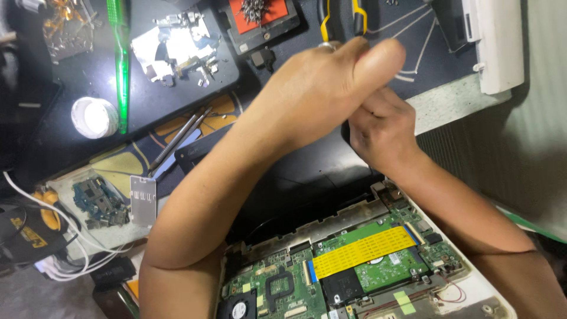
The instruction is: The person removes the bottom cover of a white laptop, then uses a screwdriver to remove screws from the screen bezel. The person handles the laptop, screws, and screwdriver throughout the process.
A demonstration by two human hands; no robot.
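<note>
Both hands are up over the open laptop (354, 266), its green board and flat yellow ribbon cable (361, 251) bare to the camera. The left hand (322, 88) sits highest, curled into a loose fist with the thumb laid flat along the top, and there's a ring (326, 45) glinting at its far edge. What it grips, if anything, I cannot tell; the palm faces away. The right hand (383, 127) is tucked just beneath and beyond it, fingers folded in, touching the left hand's underside. Its grasp is hidden too, covered by the left fist.

Beyond the laptop, past the fist, the yellow handles of a pair of pliers (342, 18) poke out, the jaws hidden behind the knuckles. Further out from the laptop's left corner lie two thin metal tools (180, 134), crossed, and past them a round white container (94, 117) beside a green toothbrush (121, 65). A small blue circuit board (97, 201) rests in a pale tray (62, 180) off the laptop's left side, with a silver plate (142, 199) leaning at it. A red-floored tray of screws (258, 15) is cut off by the top edge. The laptop's own front runs out of the bottom edge, and a fan (239, 309) there is only half seen
</note>
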